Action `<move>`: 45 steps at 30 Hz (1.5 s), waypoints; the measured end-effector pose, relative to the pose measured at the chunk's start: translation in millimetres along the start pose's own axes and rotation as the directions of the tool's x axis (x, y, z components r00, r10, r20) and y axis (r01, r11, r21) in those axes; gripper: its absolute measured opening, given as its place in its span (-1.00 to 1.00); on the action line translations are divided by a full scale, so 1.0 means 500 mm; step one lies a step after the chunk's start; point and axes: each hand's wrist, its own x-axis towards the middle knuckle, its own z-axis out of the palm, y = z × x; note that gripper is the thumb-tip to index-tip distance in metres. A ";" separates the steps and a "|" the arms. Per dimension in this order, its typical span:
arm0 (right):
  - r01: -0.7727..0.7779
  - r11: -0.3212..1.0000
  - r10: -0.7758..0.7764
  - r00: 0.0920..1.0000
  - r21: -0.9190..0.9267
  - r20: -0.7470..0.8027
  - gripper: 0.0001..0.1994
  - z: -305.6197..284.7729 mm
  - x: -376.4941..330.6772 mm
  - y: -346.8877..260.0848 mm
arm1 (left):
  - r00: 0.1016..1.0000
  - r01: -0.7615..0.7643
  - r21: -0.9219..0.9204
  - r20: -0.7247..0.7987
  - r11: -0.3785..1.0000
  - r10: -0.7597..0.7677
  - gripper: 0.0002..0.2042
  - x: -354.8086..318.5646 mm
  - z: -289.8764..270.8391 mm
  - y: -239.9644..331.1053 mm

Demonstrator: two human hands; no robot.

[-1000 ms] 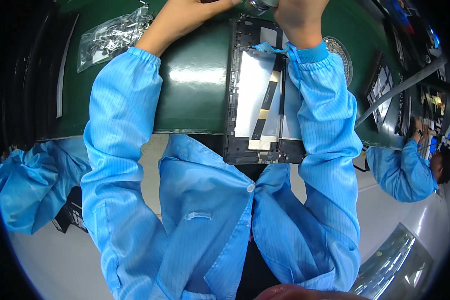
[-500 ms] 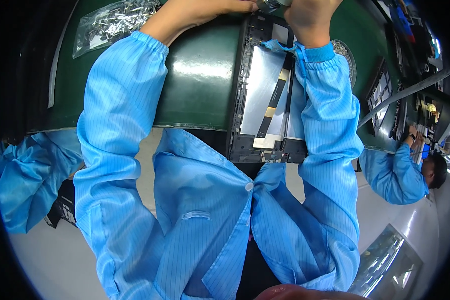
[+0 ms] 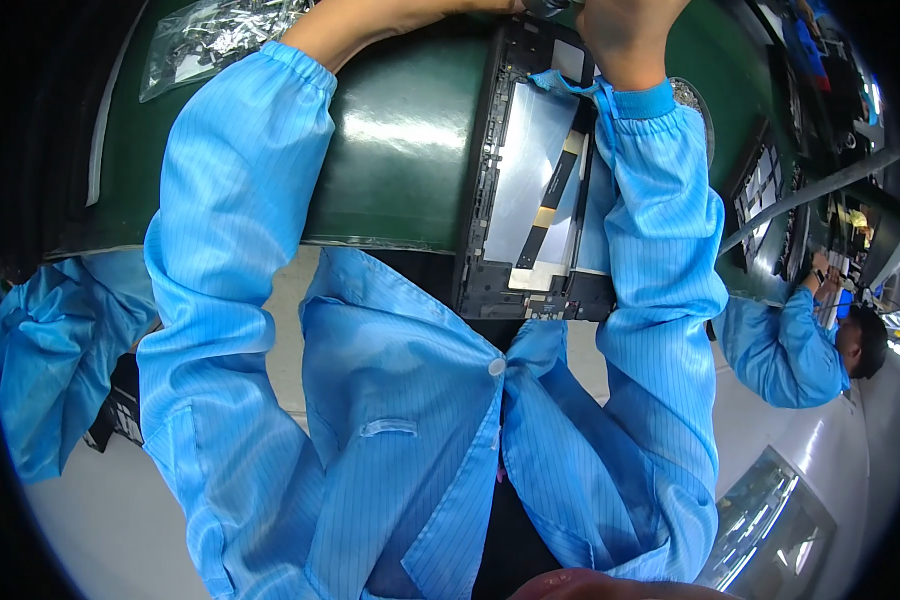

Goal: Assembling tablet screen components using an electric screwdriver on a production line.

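A black device housing [image 3: 475, 215], shaped like an opened tablet, lies on the table with its near end past the front edge. Inside it are a silvery plate [image 3: 520, 130] and a black flat cable [image 3: 553, 195] with gold-coloured patches. Over its far end, my right hand [image 3: 625, 40] is bent and closed, its fingers mostly cut off by the upper edge. Beside it shows a dark, shiny rounded piece [image 3: 547, 8], too cropped to name. My left hand [image 3: 470, 5] reaches toward that piece from the left; its fingers are nearly all out of view.
A clear bag of small metal parts [image 3: 210, 45] lies at the far left of the green table [image 3: 390, 180]. Right of my sleeve stands a round dish of small parts [image 3: 692, 105]. Another opened device [image 3: 760, 195] is farther right. Co-workers in blue [image 3: 785, 345] sit on both sides.
The view has shifted slightly, so the table, bag and housing sit a little higher. Both hands are farther toward the upper edge, and less of the shiny piece shows.
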 end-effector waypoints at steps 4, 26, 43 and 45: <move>0.004 0.994 0.003 0.997 -0.107 0.071 -0.86 0.014 -0.002 -0.026 | 0.999 0.053 -0.020 0.016 0.998 -0.052 -0.82 -0.003 -0.004 -0.004; 0.026 0.998 -0.022 0.997 -0.057 0.079 -0.78 -0.013 0.006 0.003 | 0.813 0.400 -0.395 -0.265 0.827 -0.519 -0.66 -0.454 0.276 0.085; -0.095 0.965 0.010 0.946 -0.246 -0.324 -0.76 -0.367 -0.051 -0.216 | 0.719 0.407 -0.541 -0.308 0.736 -0.623 -0.76 -0.418 0.290 0.177; -0.094 0.954 0.000 0.949 -0.284 -0.315 -0.76 -0.391 -0.052 -0.212 | 0.722 0.407 -0.533 -0.310 0.742 -0.619 -0.76 -0.400 0.280 0.181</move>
